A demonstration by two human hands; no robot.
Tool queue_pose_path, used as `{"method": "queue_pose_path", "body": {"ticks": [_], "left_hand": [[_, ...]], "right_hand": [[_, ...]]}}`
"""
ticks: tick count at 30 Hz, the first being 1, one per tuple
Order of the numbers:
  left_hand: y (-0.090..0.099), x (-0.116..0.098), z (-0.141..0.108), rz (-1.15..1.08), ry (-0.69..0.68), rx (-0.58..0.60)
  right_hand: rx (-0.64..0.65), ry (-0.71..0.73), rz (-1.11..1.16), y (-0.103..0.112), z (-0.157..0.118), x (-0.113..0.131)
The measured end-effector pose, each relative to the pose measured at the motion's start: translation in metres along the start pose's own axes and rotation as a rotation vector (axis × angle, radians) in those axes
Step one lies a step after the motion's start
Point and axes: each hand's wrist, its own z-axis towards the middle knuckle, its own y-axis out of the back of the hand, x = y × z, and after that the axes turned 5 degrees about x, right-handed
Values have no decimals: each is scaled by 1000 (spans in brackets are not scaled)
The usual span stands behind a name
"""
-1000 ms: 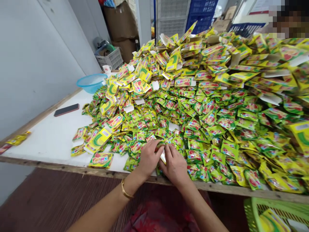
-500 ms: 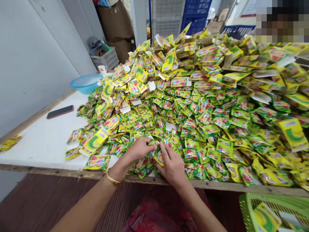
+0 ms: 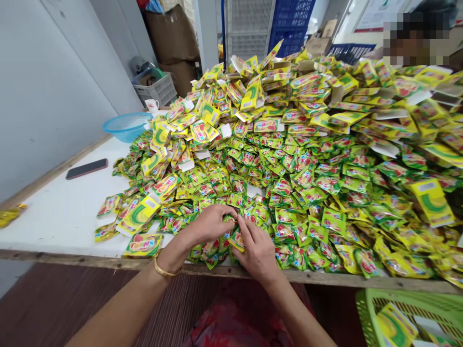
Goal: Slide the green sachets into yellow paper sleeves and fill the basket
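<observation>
My right hand (image 3: 256,248) is closed around a small yellow-green pack (image 3: 237,240) with a red printed logo, held low over the table's front edge. Whether this pack is a carton or a sachet, I cannot tell. My left hand (image 3: 211,225), with a gold bangle at the wrist, has its fingers curled together. Its fingertips meet the right index finger just above the pack, and what they pinch is hidden. Green candy sachets (image 3: 285,231) lie heaped under and around both hands. To the left are a yellow carton (image 3: 139,214) and a flat pack (image 3: 143,245).
Yellow cartons (image 3: 253,94), many with open flaps, are piled behind the sachets. A phone (image 3: 87,168) and a blue basin (image 3: 126,126) are at the left. A green basket (image 3: 365,313) holding cartons stands below the right edge. Another person (image 3: 419,36) is at the far right.
My left fingertips have shifted slightly right and closed in against the right index finger. The right hand stays on the pack. The view has shifted a little.
</observation>
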Motion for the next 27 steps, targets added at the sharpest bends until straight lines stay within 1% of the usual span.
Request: {"method": "queue_pose_path", "body": {"ticks": [3, 7, 10, 13, 16, 20, 24, 27], "left_hand": [[5, -4, 0, 32, -9, 56], [7, -9, -4, 88, 1, 38], [6, -13, -7, 63, -42, 37], [3, -16, -8, 30, -26, -29], [-1, -18, -9, 67, 17, -69], [-1, -19, -9, 213, -8, -7], [1, -25, -6, 374, -37, 61], [3, -25, -6, 405, -35, 96]], "right_hand": [[-14, 3, -9, 1, -1, 0], [-34, 27, -15, 1, 0, -1], [-84, 22, -14, -1, 0, -1], [-128, -32, -6, -2, -1, -2], [-141, -61, -7, -3, -2, -2], [-110, -37, 11, -5, -3, -2], [-87, -47, 23, -4, -2, -2], [-107, -47, -3, 2, -1, 2]]}}
